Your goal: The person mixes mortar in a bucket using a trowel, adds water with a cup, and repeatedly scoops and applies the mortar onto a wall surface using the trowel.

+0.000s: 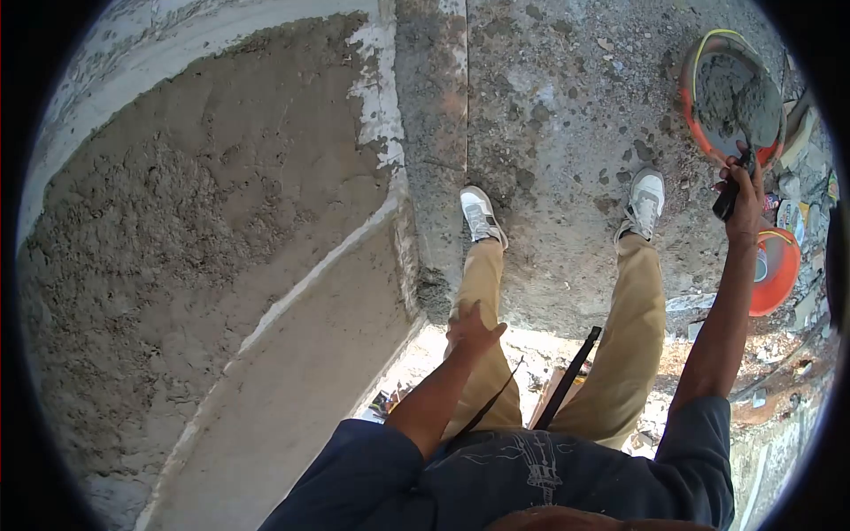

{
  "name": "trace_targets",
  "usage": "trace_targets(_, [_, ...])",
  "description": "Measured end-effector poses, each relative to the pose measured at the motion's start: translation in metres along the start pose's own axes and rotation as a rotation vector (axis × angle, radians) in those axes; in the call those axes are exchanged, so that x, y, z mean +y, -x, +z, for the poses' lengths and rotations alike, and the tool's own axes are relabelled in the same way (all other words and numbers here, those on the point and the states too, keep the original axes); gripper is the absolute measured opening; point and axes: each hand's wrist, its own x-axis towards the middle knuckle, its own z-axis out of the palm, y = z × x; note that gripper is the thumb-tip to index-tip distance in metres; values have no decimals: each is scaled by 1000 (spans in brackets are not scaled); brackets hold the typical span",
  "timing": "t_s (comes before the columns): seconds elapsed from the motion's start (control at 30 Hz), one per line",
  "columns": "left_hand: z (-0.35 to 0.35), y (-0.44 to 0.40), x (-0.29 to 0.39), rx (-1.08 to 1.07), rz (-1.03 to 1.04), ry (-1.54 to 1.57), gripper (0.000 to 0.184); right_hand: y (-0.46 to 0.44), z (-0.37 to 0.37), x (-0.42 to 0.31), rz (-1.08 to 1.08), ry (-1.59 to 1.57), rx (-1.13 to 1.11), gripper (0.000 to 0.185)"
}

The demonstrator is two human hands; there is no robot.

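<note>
At the upper right, my right hand [746, 196] is closed around the black handle of a trowel [726, 200]. The trowel's far end reaches over the rim into an orange bucket [689, 104] of wet grey mortar [722, 84], and its blade is hard to tell from the mix. My left hand [474, 329] rests on my left knee, thumb apart and fingers lying over the tan trousers [485, 274], holding nothing. To the left stands a wall with a rough, damp-looking mortar patch [177, 195].
A smaller orange bucket [779, 276] sits below the first. Rubble and wrappers [791, 212] line the right side. My shoes [479, 212] stand on spattered concrete [567, 115]. A pale plastered wall section [292, 380] with a raised edge lies at lower left.
</note>
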Motion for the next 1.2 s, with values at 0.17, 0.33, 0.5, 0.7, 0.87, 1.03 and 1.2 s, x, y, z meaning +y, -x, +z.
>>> trace_targets(0.17, [-12, -32, -53, 41, 54, 46, 90, 89, 93, 18, -47, 104, 108, 46])
trace_targets(0.33, [-17, -47, -88, 143, 56, 58, 82, 182, 312, 168, -100, 113, 418, 45])
trace_targets(0.5, [15, -68, -156, 415, 526, -34, 66, 284, 636, 245, 267, 156, -240, 36])
trace_targets(0.7, [-16, -52, -128, 227, 294, 153, 53, 354, 640, 95, -64, -27, -434, 41])
trace_targets(0.87, [-43, -51, -92, 90, 63, 206, 76, 186, 415, 154, -211, 558, -154, 49])
trace_targets(1.03, [-17, -56, -76, 173, 123, 107, 75, 70, 130, 80, -378, 1053, 256, 50])
trace_targets(1.2, [-26, -47, -44, 195, 98, 14, 71, -26, -43, 15, -124, 1433, 448, 47])
